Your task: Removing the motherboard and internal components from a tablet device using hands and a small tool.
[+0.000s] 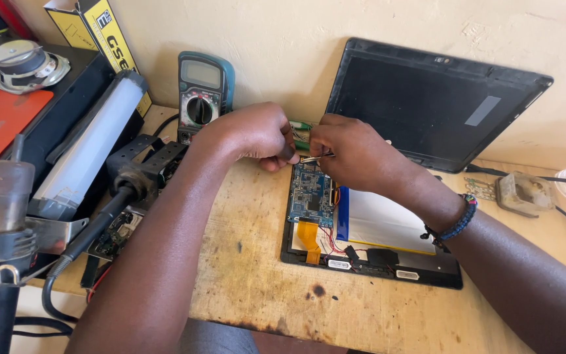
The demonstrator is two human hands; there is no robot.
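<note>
Two hands (257, 134) (348, 151) pinch thin metal tweezers (314, 157) over blue circuit board (310, 195).

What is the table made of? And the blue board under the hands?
The table looks like bare, worn wood: pale grain, stains and a dark burn spot. The blue board looks like a rigid circuit board, probably glossy coated fibreglass, dotted with tiny chips. The right hand and left hand hover above it.

Daylight was bright and even, soft shadows under the arms on the bench (263, 275). Frame was sharp; mild glare on the wall (361, 26).
</note>
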